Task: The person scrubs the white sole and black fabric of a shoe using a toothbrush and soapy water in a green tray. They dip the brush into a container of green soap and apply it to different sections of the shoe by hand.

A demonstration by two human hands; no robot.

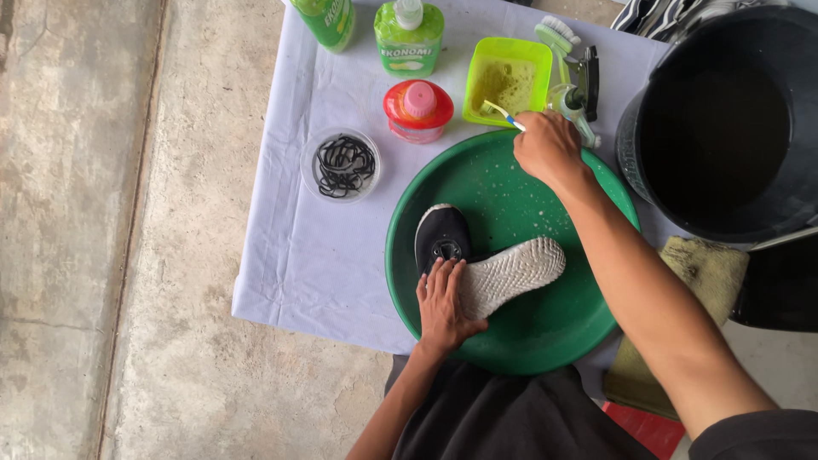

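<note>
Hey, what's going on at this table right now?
A person is washing a black shoe in a green basin. The left hand presses the shoe down, its pale sole turned sideways. The right hand holds a toothbrush with its bristles reaching into a small green tub of soapy liquid. Nearby on the white cloth are a clear bowl of black laces, green soap bottles and a dark bucket of water.
</note>
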